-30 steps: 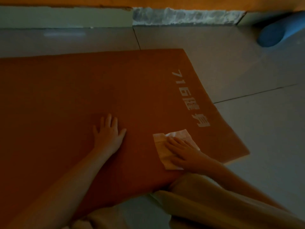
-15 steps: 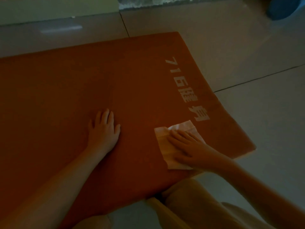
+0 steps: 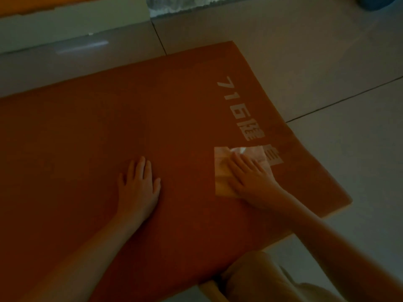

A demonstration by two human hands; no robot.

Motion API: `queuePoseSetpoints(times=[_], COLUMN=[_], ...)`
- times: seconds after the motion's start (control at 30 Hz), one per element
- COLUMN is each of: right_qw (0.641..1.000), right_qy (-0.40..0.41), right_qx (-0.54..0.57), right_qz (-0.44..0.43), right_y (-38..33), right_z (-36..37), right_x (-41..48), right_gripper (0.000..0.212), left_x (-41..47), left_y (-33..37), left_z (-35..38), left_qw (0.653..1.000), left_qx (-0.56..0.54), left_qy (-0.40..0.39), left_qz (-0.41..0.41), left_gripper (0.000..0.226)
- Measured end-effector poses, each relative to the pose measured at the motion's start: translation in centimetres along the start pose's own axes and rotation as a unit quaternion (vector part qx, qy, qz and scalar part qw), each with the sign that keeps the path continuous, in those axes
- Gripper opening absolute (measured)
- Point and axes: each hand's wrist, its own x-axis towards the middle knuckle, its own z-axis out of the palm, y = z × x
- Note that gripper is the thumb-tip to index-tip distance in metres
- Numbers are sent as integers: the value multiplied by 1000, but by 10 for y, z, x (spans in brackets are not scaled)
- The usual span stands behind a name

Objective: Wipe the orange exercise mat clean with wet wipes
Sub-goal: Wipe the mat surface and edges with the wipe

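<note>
The mat [image 3: 109,138] lies flat on the tiled floor [image 3: 327,62] and fills most of the view, with its right end running off at an angle toward your right side. White lettering [image 3: 236,110] runs along that end, reading 716 followed by characters.

Your left hand [image 3: 138,188] rests palm down on bare mat near the middle. Its fingers [image 3: 140,168] are straight and held close together, the thumb set out to the right, and it holds nothing.

Your right hand [image 3: 250,179] lies flat on the wipe [image 3: 220,168], pressing it to the mat. Those fingers [image 3: 237,164] are straight and slightly spread, pointing up and to the left, with nothing pinched or curled round. The wipe is unfolded, crumpled a little at its far edge, and shows to the left of and beyond the hand. Its far right corner touches the last character of the lettering. The wipe sits near the mat's right end, well apart from your left hand.

Your knee [image 3: 250,275], in light cloth, is at the mat's near edge. A blue object [image 3: 379,3] shows at the top right corner, too cut off to tell what it is.
</note>
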Motion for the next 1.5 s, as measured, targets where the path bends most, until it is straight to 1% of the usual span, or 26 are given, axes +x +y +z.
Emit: queuePoseSetpoints(times=[0.03,0.1,0.13,0.17,0.23,0.3,0.33,0.4,0.5,0.57,0.63,0.7,0.73,0.77,0.8,0.87,0.9,0.97,1.03,1.1,1.17,1.27,1.33,1.4,1.43,1.5], right_qw=[1000,999,999,1000,996,992,992,996,999,998,998,989,985,985,986,992,995,996,994,993,986,979,985,993,994,992], right_qy=[13,21,18,9,-3,-18,-22,-5,37,50,42,28,22,21,33,64,71,81,84,61,96,133,119,99,98,78], right_qx=[-4,-10,-12,-18,-35,-34,-38,-40,-39,-26,-24,-42,-50,-54,-58,-49,-26,27,40,23,-50,-125,-102,-41,-26,-22], right_qz=[23,40,26,-3,-82,-119,-118,-84,-5,2,-51,-137,-161,-164,-151,-97,-69,-35,-49,-94,-130,-89,-67,-47,-50,-92], right_y=[0,-10,-17,-23,-30,-22,-14,0,1,-16,-31,-33,-27,-19,-11,-1,-2,-14,-28,-30,-20,-8,-8,-20,-25,-29], right_z=[-1,-2,-2,-1,2,-1,-3,-8,-16,-17,-13,-6,-6,-8,-12,-19,-21,-22,-16,-10,-9,-25,-33,-36,-35,-24], right_x=[16,39,44,43,26,13,14,32,72,85,83,71,68,68,71,80,85,92,91,84,85,101,118,129,129,121], right_gripper=[83,68,63,62,73,86,87,85,66,60,61,70,77,80,80,72,66,63,64,66,66,68,66,65,65,65], left_x=[1,2,3,3,2,2,3,3,4,4,4,4,3,3,3,3,4,5,6,11,19,30,37,42,43,46], left_y=[0,-1,-1,-1,1,1,1,1,1,1,2,3,4,5,5,4,3,3,2,-2,-6,-10,-12,-14,-15,-18], left_z=[0,2,2,2,2,1,0,0,0,-2,-2,-3,-3,-2,-2,-1,0,0,1,1,2,-3,-5,-7,-5,-2], left_qw=[1000,1000,1000,1000,1000,1000,999,999,999,999,999,1000,1000,999,999,999,999,1000,999,999,997,997,995,995,996,996], left_qx=[-2,-3,-4,-4,-9,-19,-21,-19,-23,-23,-20,-22,-26,-30,-33,-34,-28,-27,-28,-31,-37,-37,-51,-69,-71,-60], left_qy=[3,2,-2,-6,-12,-17,-21,-24,-26,-31,-29,-9,-1,3,3,5,6,6,11,44,63,73,84,70,59,70], left_qz=[0,-3,-5,-7,-9,-10,-11,-12,-11,-9,-12,-16,-16,-16,-16,-19,-19,-16,-12,-1,6,13,11,-2,-6,-2], left_gripper=[62,63,62,62,62,62,62,63,63,63,63,63,63,63,62,62,62,62,60,55,46,38,43,53,56,63])
